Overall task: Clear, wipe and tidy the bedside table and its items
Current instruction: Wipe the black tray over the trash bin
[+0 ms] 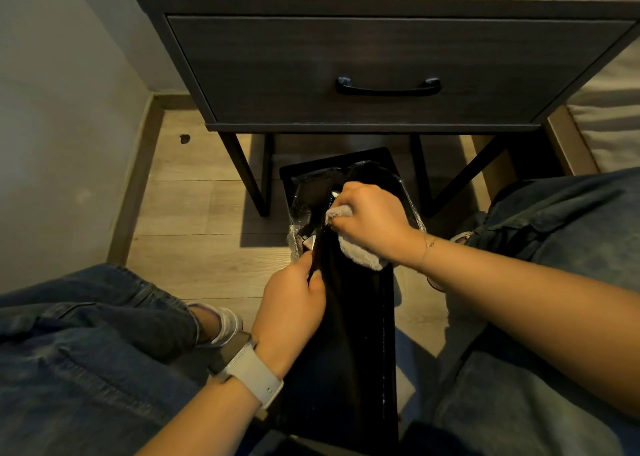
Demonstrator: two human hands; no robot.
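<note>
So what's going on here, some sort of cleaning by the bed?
A person sits facing the bedside table, whose drawer is closed. A long black item with clear plastic wrapping at its far end lies between their knees. The left hand grips its edge, while the right hand holds a pale fluffy cloth against it, apparently wiping it. What the item is cannot be told.

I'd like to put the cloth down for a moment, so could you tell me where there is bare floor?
Bare floor lies between the wall and the bedside table's left leg. The middle is crowded: the black box, both hands and the knees fill it.
</note>
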